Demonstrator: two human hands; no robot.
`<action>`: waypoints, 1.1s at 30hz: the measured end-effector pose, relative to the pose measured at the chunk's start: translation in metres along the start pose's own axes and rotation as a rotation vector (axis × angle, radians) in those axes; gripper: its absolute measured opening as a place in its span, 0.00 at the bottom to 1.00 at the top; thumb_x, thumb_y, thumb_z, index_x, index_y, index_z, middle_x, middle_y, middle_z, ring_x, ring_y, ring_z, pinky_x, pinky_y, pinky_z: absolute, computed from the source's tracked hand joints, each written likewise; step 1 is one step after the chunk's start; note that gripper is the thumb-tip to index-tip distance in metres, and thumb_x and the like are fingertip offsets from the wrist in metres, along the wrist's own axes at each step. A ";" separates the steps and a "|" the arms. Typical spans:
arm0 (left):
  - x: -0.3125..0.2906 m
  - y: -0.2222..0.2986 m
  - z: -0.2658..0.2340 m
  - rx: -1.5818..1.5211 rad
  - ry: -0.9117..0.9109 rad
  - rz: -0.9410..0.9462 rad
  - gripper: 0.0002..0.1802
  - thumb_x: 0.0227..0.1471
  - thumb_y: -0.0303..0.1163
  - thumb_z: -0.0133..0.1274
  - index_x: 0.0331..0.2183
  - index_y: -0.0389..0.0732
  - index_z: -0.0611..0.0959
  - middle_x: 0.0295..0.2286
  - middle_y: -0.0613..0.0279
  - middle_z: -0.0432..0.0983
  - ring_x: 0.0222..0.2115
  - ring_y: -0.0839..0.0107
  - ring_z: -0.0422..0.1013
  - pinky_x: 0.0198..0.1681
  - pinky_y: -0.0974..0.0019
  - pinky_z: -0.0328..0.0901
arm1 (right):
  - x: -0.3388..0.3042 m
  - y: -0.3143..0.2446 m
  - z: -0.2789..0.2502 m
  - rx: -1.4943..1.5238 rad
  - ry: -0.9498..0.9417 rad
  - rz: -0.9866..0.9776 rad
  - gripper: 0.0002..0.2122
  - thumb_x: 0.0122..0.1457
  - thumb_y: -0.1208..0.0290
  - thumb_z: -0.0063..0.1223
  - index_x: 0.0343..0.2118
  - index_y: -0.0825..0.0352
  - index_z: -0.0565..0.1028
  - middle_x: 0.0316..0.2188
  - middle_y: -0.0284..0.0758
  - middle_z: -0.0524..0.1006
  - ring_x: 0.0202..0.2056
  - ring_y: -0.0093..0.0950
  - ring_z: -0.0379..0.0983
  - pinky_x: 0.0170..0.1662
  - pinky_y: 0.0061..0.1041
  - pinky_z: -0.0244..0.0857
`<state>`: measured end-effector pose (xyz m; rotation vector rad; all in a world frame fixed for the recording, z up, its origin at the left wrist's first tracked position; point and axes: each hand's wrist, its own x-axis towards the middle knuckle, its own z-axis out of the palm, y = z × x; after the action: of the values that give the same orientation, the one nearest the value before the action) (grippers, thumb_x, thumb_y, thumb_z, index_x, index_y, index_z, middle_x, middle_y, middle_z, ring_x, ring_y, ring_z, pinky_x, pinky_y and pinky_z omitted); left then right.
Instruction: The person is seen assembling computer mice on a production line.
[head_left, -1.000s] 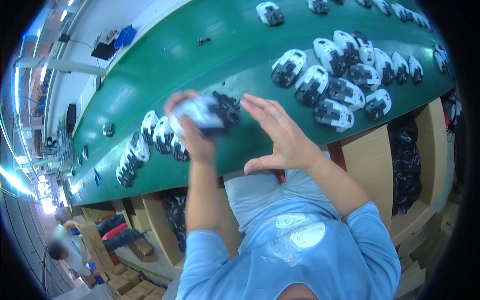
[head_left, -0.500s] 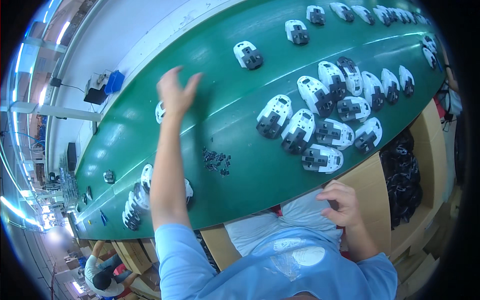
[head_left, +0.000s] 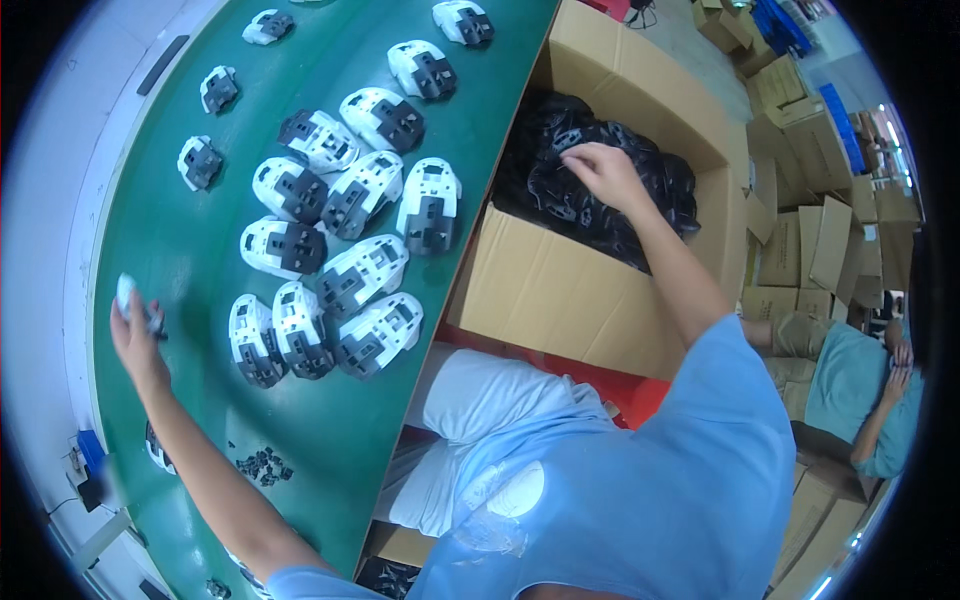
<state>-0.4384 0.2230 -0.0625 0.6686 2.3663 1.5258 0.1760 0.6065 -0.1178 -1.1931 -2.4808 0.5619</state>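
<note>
At the far-left side of the table, my left hand (head_left: pixel 142 345) is closed around a white-and-black mouse-shaped housing (head_left: pixel 126 291), which sticks out past the fingers. Most of that housing is hidden by the hand. My right hand (head_left: pixel 608 178) reaches over a cardboard box (head_left: pixel 560 285) on the right, fingers bent and slightly apart, with nothing visible in them. Beneath it lies a heap of black parts in clear plastic bags (head_left: pixel 625 150); whether the fingertips touch them is unclear. Several similar white-and-black housings (head_left: pixel 362 195) lie in a cluster on the green table (head_left: pixel 200 260).
Small black pieces (head_left: pixel 264 466) are heaped near my left forearm. More housings (head_left: pixel 219 90) stand in a spaced row along the far edge. A blue bin (head_left: pixel 91 450) is at the lower left. Stacked cartons (head_left: pixel 790 250) and a seated person (head_left: pixel 850 400) are at the right.
The view has turned to the right. My left hand, empty and spread before, now holds a housing. My right hand has moved from my lap to over the box.
</note>
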 end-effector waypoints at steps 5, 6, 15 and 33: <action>-0.140 0.045 -0.038 -0.683 0.007 -0.151 0.35 0.62 0.41 0.50 0.62 0.28 0.64 0.53 0.44 0.71 0.39 0.66 0.73 0.38 0.71 0.70 | 0.025 0.058 0.066 -0.223 -0.167 -0.022 0.12 0.56 0.63 0.62 0.42 0.60 0.81 0.40 0.41 0.81 0.45 0.42 0.77 0.48 0.39 0.72; -0.173 0.057 -0.041 -0.756 -0.068 -0.134 0.36 0.62 0.40 0.48 0.63 0.27 0.61 0.54 0.43 0.70 0.38 0.66 0.72 0.37 0.70 0.69 | 0.031 0.053 0.073 -0.260 -0.218 0.029 0.13 0.55 0.62 0.63 0.41 0.60 0.81 0.40 0.40 0.80 0.47 0.42 0.77 0.50 0.40 0.71; -0.313 0.069 -0.001 -0.884 0.063 -0.277 0.36 0.61 0.45 0.49 0.61 0.29 0.64 0.40 0.57 0.72 0.26 0.76 0.63 0.22 0.74 0.61 | 0.010 0.068 0.036 0.361 0.131 0.157 0.07 0.62 0.65 0.60 0.37 0.61 0.78 0.32 0.31 0.77 0.35 0.23 0.72 0.40 0.23 0.64; -0.369 0.086 0.132 -0.998 0.217 -0.176 0.26 0.67 0.56 0.44 0.46 0.40 0.74 0.37 0.64 0.75 0.38 0.74 0.73 0.42 0.66 0.69 | -0.130 -0.338 0.074 1.517 -0.627 -0.168 0.07 0.65 0.76 0.56 0.45 0.67 0.75 0.34 0.28 0.77 0.36 0.14 0.72 0.42 0.15 0.68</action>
<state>-0.0407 0.1724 -0.0548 0.0498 1.3800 2.4206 -0.0048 0.2954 -0.0350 -0.1495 -1.5233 2.3524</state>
